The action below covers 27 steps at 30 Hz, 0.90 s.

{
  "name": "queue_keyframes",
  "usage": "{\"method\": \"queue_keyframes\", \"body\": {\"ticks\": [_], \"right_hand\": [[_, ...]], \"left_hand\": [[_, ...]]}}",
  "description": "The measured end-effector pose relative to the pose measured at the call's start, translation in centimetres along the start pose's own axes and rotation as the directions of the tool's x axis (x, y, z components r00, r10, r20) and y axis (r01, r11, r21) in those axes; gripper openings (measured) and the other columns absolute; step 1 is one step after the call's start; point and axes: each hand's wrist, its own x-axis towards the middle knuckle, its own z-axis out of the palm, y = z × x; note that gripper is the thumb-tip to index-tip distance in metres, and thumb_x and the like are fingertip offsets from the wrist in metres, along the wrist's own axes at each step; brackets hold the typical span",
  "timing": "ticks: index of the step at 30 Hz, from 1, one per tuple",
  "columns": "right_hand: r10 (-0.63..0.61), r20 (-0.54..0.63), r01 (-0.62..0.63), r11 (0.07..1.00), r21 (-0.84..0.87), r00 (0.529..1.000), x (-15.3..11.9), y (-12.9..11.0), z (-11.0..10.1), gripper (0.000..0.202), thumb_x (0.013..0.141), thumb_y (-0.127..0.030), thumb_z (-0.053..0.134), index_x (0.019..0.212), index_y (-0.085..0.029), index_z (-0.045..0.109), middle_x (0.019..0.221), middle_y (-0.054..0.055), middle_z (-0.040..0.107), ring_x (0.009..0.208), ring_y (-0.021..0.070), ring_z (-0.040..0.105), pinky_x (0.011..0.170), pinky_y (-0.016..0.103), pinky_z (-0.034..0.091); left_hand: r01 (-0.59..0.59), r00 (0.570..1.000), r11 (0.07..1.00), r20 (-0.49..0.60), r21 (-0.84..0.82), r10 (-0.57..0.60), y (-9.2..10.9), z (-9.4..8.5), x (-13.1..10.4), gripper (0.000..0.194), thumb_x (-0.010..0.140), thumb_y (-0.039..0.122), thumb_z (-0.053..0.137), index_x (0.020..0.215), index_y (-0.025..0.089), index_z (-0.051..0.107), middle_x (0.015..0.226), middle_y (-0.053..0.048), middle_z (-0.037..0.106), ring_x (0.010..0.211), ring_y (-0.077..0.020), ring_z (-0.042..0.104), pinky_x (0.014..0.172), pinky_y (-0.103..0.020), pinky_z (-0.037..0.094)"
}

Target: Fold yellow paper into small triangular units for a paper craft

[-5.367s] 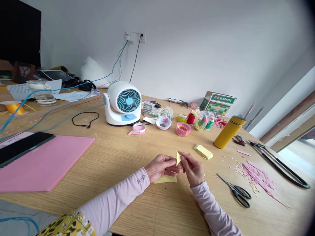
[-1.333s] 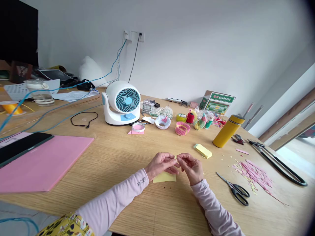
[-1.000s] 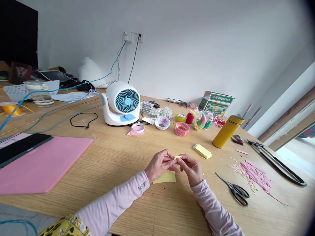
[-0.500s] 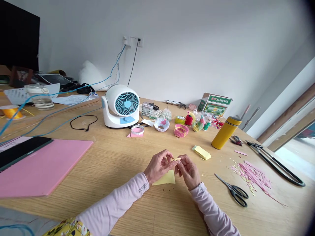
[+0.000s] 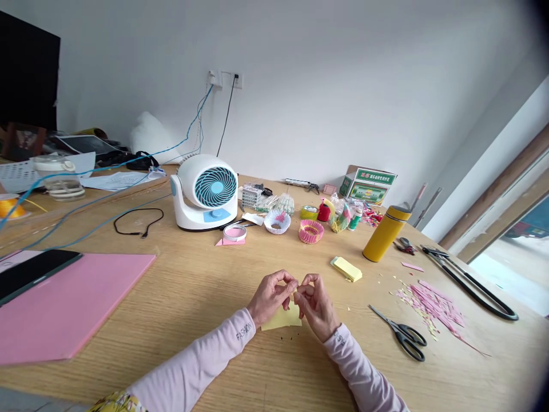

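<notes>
My left hand and my right hand meet near the middle of the table, fingertips pinched together. Between them is a tiny piece of yellow paper, mostly hidden by the fingers. Below the hands a flat yellow paper lies on the wood, partly covered by my left hand. A stack of yellow paper strips rests beyond my right hand. Black-handled scissors lie to the right, blades pointing away to the left. Farther right is a heap of pink and yellow paper scraps.
A white fan stands behind the hands. Pink sheets with a phone lie at left. Farther back are a white paper ring, a pink one, a tape roll and a yellow bottle.
The view has shifted slightly, so the table's things appear a little farther left and mostly lower. My fingertips have closed more around the small paper, and less of it shows.
</notes>
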Motion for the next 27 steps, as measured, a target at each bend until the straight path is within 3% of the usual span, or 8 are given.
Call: {"method": "queue_keyframes", "body": {"ticks": [8, 16, 20, 23, 27], "right_hand": [[-0.018, -0.009, 0.017, 0.998, -0.067, 1.0, 0.1, 0.1, 0.7, 0.025, 0.086, -0.041, 0.048, 0.084, -0.025, 0.029, 0.051, -0.012, 0.04, 0.037, 0.0063, 0.031, 0.036, 0.017, 0.03], [-0.005, -0.038, 0.002, 0.995, -0.096, 0.999, 0.4, 0.3, 0.7, 0.022, 0.087, -0.044, 0.043, 0.088, -0.024, 0.035, 0.055, -0.009, 0.045, 0.035, 0.0062, 0.034, 0.034, 0.017, 0.028], [-0.002, -0.084, -0.017, 0.975, -0.223, 0.996, 1.6, 0.4, -1.3, 0.024, 0.088, -0.046, 0.041, 0.092, -0.022, 0.041, 0.059, -0.006, 0.05, 0.037, 0.0077, 0.041, 0.034, 0.018, 0.033], [0.056, -0.118, -0.092, 0.94, -0.329, 0.991, 2.4, 0.6, -3.6, 0.024, 0.087, -0.046, 0.04, 0.093, -0.023, 0.042, 0.059, -0.003, 0.056, 0.038, 0.0101, 0.047, 0.031, 0.018, 0.034], [0.036, -0.136, -0.104, 0.839, -0.534, 0.99, 2.4, 0.7, -7.8, 0.025, 0.087, -0.046, 0.04, 0.09, -0.023, 0.048, 0.042, -0.007, 0.051, 0.032, 0.0115, 0.044, 0.035, 0.021, 0.036]], "left_hand": [[0.007, 0.996, 1.0, -0.092, -0.029, -0.009, -1.1, 0.2, 0.3, 0.031, 0.078, 0.043, 0.056, 0.07, 0.013, 0.05, 0.058, 0.005, 0.047, 0.04, -0.0031, 0.04, 0.041, -0.017, 0.032], [0.036, 0.988, 0.999, -0.151, 0.001, -0.035, -1.5, 0.0, 0.3, 0.034, 0.079, 0.047, 0.053, 0.075, 0.013, 0.052, 0.069, 0.003, 0.051, 0.041, -0.0022, 0.039, 0.039, -0.016, 0.029], [0.047, 0.966, 0.996, -0.256, 0.08, -0.025, -1.3, -0.3, 0.2, 0.035, 0.083, 0.049, 0.046, 0.092, 0.016, 0.053, 0.079, 0.0, 0.057, 0.043, -0.0039, 0.043, 0.041, -0.018, 0.034], [0.086, 0.953, 0.992, -0.298, 0.091, -0.055, -1.2, -0.3, 0.3, 0.036, 0.084, 0.049, 0.043, 0.093, 0.016, 0.054, 0.087, -0.002, 0.057, 0.043, -0.0041, 0.044, 0.042, -0.019, 0.035], [0.149, 0.944, 0.986, -0.309, 0.079, -0.118, -1.4, -0.6, 0.8, 0.036, 0.084, 0.049, 0.041, 0.093, 0.017, 0.054, 0.089, -0.003, 0.056, 0.045, -0.0044, 0.045, 0.043, -0.019, 0.035]]}}
